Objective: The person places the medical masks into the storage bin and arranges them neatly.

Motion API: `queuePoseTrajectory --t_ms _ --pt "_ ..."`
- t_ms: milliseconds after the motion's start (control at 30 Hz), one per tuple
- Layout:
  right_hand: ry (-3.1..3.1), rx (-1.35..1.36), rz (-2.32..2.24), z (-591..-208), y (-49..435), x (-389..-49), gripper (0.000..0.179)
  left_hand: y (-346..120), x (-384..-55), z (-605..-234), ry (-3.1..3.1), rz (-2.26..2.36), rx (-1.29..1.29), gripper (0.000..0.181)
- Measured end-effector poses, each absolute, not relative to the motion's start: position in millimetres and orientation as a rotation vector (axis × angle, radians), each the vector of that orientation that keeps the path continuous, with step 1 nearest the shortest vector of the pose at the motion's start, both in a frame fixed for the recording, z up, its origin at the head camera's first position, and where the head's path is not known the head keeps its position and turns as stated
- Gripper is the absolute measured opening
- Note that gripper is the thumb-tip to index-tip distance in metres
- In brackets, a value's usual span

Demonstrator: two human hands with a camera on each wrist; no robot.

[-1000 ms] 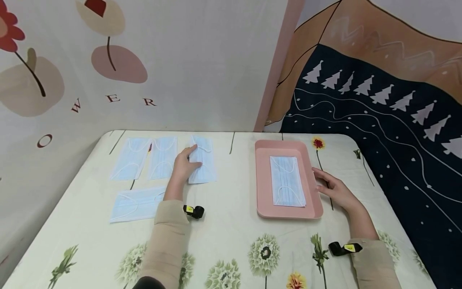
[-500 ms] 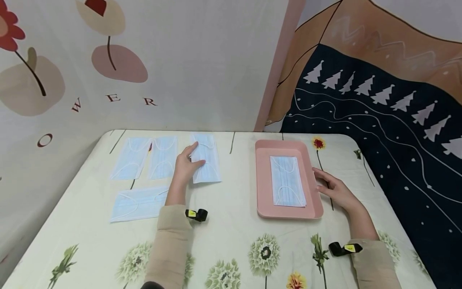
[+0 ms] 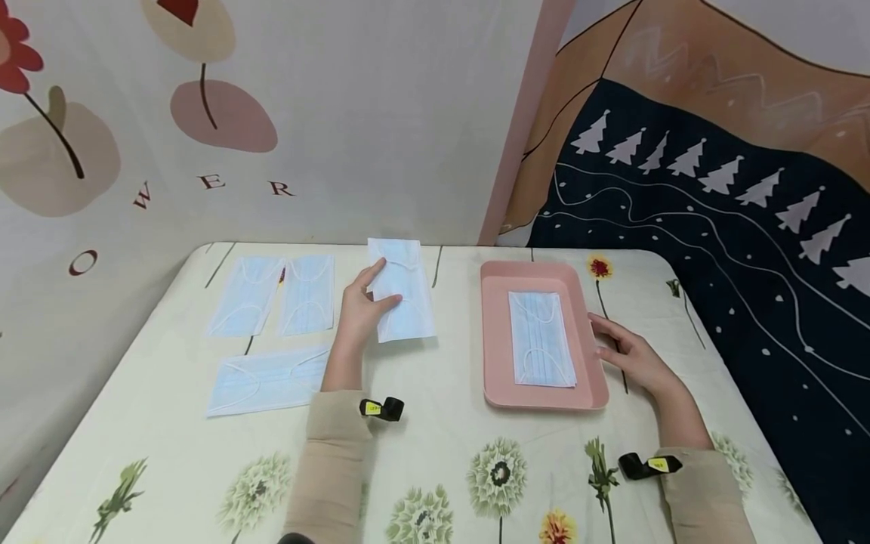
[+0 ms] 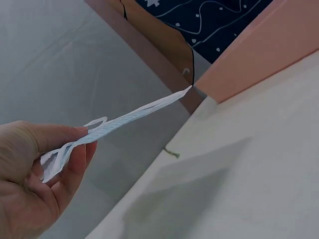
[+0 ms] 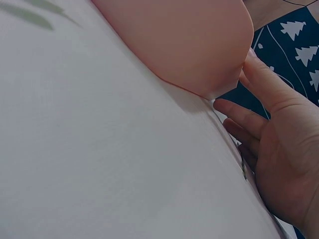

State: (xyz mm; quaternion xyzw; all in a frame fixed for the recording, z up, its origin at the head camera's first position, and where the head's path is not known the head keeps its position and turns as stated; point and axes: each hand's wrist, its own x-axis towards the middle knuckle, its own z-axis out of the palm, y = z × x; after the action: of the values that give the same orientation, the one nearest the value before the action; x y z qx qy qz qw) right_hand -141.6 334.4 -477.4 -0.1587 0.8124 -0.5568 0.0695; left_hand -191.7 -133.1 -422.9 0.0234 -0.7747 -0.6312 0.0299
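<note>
At the fingers of the left hand, a light-blue pleated face mask with white ear loops is being gripped right now: its left side is being clamped between the thumb on top and the fingers beneath. It is being held clear of the white flower-printed bench, a shadow being thrown below. Only that side is being pinched, probably so that the rest of the sheet is being left uncreased.

Over to the right hand, where nothing is being gripped: its fingers are being held apart, loosely extended, the tips being set against the right side of a pink rectangular tray with a raised rim, perhaps for steadying. Inside, a flat light-blue mask is being displayed lengthwise, loops up; whether more are being hidden underneath cannot be told.

Out to the left, two upright light-blue masks are being seen side by side, with a crosswise light-blue mask being shown nearer, its right end being partly covered by the left wrist. They are being presented spread out, seemingly so that each is being left easily reachable. Beyond the bench, a pale printed hanging is being glimpsed.
</note>
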Motion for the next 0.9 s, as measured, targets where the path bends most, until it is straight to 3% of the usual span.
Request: queuePoseTrajectory --t_ms 900 --pt "2.437 -0.395 -1.661 -474 332 -141 0.061 -72 -180 -403 -2.184 -2.212 -0.009 0.075"
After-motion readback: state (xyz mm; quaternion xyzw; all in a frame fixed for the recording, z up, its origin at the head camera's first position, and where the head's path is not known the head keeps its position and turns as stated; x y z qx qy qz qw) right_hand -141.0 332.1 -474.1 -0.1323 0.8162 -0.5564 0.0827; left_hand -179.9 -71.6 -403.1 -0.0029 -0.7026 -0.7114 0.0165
